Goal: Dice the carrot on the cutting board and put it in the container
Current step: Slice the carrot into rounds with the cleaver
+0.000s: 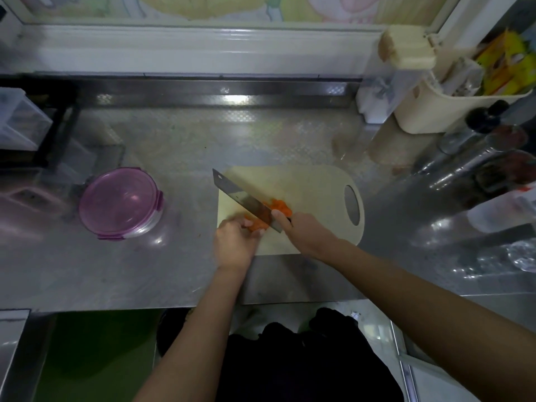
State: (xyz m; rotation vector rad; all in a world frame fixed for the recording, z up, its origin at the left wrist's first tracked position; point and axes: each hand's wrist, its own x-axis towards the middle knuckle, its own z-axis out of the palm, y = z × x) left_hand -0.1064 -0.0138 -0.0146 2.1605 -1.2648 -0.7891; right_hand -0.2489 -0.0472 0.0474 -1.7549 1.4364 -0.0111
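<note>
The carrot point(256, 225) lies at the near left corner of the cutting board point(316, 184), which sits in the middle of the steel bench point(174, 146).

Far to the left, well apart from the board, stands the round container point(120, 203). A purple see-through lid sits on it, with purple clips at the rim.

The left hand point(235, 242) comes next, at the board's near left edge. Its fingers are curled down over the uncut carrot and press it to the board. Only the orange end at the fingertips shows. The picture is a little blurred here, so how each finger lies cannot be told.

Just right of those fingertips is the knife point(246, 200), a broad cleaver. Its blade runs from the far left towards the near right, and its near end meets the carrot beside the left hand. On the right side of the blade lies a small heap of orange cut pieces point(280, 206), touching the blade.

The right hand point(301, 230) is closed round the knife's handle, just near and right of the heap. The hand hides almost all of the handle, and the thumb lies by the heel of the blade.

Further right, the board ends in a rounded edge with an oval grip hole. At the far right of the bench stands a cream basket point(429, 117) with packets in it, and near it some clear bottles point(475, 169).
</note>
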